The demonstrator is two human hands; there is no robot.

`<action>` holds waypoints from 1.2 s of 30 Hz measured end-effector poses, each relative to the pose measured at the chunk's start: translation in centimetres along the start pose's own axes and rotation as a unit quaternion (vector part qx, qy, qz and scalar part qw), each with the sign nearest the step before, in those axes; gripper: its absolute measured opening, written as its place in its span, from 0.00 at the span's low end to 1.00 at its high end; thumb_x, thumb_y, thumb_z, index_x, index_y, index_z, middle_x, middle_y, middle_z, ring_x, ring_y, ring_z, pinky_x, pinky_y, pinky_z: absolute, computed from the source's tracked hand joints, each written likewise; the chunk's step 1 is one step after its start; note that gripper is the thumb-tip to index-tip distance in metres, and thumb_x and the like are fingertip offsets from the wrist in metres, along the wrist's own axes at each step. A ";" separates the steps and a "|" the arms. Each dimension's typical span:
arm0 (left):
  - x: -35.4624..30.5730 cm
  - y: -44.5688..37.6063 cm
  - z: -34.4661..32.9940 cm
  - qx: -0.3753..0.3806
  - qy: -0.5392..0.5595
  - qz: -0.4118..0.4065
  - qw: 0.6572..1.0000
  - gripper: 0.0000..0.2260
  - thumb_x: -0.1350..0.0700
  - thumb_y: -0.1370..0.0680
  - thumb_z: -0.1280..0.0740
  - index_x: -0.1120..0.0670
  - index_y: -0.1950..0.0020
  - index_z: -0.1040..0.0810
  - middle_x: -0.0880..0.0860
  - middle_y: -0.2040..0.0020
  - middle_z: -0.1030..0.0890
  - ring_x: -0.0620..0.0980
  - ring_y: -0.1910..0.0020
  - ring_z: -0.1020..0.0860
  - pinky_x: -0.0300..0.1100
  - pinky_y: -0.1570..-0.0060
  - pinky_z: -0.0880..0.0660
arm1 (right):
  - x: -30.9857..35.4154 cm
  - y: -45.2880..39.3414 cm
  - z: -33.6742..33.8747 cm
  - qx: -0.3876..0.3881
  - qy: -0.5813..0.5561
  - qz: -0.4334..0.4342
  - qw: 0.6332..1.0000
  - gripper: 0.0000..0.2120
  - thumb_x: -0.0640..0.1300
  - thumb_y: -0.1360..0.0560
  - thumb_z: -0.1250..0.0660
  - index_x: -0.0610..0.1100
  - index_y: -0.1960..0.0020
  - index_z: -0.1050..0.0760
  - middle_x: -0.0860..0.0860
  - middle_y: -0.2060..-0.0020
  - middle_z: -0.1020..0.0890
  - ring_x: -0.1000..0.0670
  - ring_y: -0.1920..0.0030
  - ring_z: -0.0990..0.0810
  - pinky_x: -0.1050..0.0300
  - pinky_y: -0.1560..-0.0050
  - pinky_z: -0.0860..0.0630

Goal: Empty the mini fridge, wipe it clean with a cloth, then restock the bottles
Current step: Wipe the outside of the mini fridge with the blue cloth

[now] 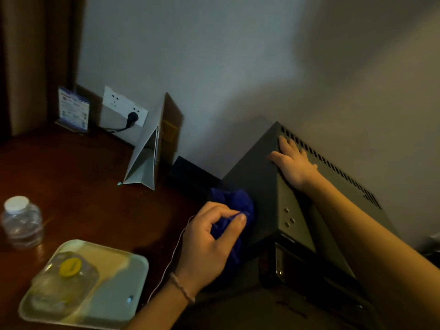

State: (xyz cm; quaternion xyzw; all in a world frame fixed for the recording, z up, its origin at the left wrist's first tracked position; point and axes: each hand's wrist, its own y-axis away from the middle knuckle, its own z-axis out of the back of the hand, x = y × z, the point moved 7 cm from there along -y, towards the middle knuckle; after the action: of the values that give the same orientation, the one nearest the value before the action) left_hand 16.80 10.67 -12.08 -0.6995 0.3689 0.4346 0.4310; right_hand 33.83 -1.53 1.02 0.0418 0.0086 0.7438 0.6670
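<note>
Gripping a bunched blue cloth [234,210], the left hand [209,244] is seen at centre, its fingers and thumb curled round the fabric, which is pressed against the left side of a dark grey mini fridge [266,194]. The fridge is placed at the right of a dark wooden table [78,186], close to a pale wall. The right hand [291,160] is laid flat on the fridge's top, fingers straight and spread, near a row of vent slots along the far edge. At the near left, a pale green tray [123,298] is set on the table, and a clear bottle with a yellow cap [64,279] is lying in it. A second clear bottle with a white cap [21,222] is stood upright further left, apart from the tray. At the far side, a folded white card [145,158] is propped beside a wall socket [121,106] with a black plug in it.
</note>
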 end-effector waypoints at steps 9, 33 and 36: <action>-2.2 0.9 -0.2 -0.006 0.018 -0.023 1.000 0.10 0.43 0.24 0.32 0.48 0.53 0.16 0.45 0.52 0.19 0.50 0.48 0.19 0.41 0.48 0.24 | 0.0 0.5 -0.2 0.017 0.017 0.004 1.000 0.32 0.57 0.17 0.48 0.53 0.18 0.57 0.49 0.19 0.56 0.39 0.20 0.58 0.32 0.25 0.56; 11.4 -17.9 -5.8 0.004 -0.037 0.161 0.986 0.23 0.32 0.29 0.35 0.51 0.61 0.21 0.57 0.59 0.21 0.58 0.59 0.21 0.60 0.53 0.23 | 0.6 -3.9 -0.2 0.016 -0.023 0.021 0.999 0.31 0.49 0.19 0.48 0.57 0.19 0.55 0.52 0.19 0.57 0.40 0.20 0.61 0.25 0.28 0.62; 11.9 -16.1 -5.2 0.016 -0.038 0.172 0.984 0.17 0.39 0.22 0.33 0.51 0.61 0.22 0.58 0.59 0.21 0.59 0.58 0.21 0.60 0.52 0.24 | 0.8 -3.6 0.0 0.016 -0.025 0.021 0.999 0.31 0.49 0.19 0.49 0.57 0.19 0.55 0.52 0.19 0.57 0.40 0.20 0.61 0.24 0.29 0.62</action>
State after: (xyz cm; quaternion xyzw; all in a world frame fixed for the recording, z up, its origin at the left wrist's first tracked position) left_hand 36.81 9.95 -17.23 -0.6017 0.4738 0.5224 0.3748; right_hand 37.34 -0.31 0.81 0.0712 0.0023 0.7559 0.6508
